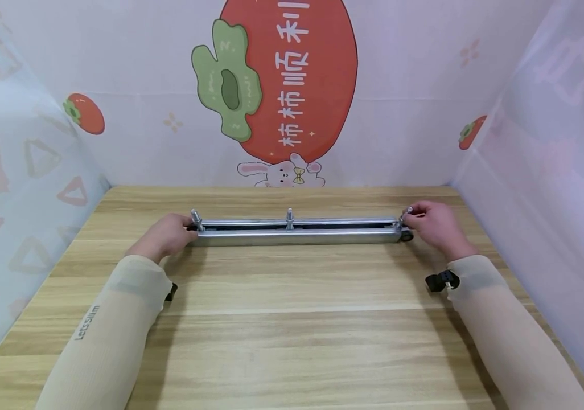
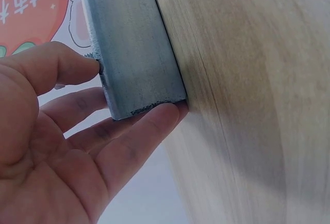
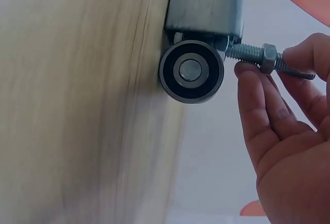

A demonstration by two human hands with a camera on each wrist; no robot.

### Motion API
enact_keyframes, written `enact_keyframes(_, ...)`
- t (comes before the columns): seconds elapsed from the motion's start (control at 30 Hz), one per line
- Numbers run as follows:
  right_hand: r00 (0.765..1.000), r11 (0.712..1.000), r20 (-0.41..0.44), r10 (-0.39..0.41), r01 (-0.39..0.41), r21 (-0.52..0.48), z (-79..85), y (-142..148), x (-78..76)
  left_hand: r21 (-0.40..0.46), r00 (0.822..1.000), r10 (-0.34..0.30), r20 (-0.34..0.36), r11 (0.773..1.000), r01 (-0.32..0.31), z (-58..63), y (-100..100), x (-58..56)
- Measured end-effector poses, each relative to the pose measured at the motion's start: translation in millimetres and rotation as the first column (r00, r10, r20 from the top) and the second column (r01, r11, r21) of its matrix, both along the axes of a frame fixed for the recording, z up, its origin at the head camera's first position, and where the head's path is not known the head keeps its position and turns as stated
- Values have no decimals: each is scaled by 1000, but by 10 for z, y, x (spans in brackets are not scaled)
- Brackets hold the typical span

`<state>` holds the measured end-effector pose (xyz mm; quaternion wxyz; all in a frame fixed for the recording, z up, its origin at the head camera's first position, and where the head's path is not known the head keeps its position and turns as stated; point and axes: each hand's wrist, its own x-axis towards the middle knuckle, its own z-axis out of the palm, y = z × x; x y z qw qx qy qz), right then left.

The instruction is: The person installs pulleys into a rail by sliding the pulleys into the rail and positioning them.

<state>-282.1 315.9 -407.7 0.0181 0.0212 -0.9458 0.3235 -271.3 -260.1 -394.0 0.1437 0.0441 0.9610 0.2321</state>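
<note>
A long silver metal channel rail (image 1: 292,237), slotted along the top, lies across the far part of the table. My left hand (image 1: 171,234) grips its left end, thumb on the upper edge and fingers around the cut end (image 2: 149,109). At the other end my right hand (image 1: 438,225) pinches an upright threaded bolt (image 3: 245,52) between thumb and fingers. A hex nut (image 3: 268,59) sits partway along that bolt. Below it, a round bearing wheel (image 3: 191,72) protrudes from the rail's end. Two more bolts stand in the slot, a middle bolt (image 1: 290,217) and a left bolt (image 1: 196,217).
The rail rests on a wood-grain table (image 1: 292,330). A printed cloth backdrop (image 1: 404,142) with a large persimmon rises behind it, and cloth walls flank both sides. Sleeves cover both forearms, with a black wrist device (image 1: 443,281) at the right wrist.
</note>
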Motion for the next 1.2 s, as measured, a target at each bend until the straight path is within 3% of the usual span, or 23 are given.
enact_keyframes(0.57, 999, 999, -7, 35, -34, 19, 96, -180, -16, -17, 1000, -12, -4, 1000, 12, 58, 8, -9)
enact_keyframes(1.2, 997, 997, 28, 72, -72, -6, 60, -414, -71, -10, 1000, -10, -3, 1000, 10, -5, -7, -8)
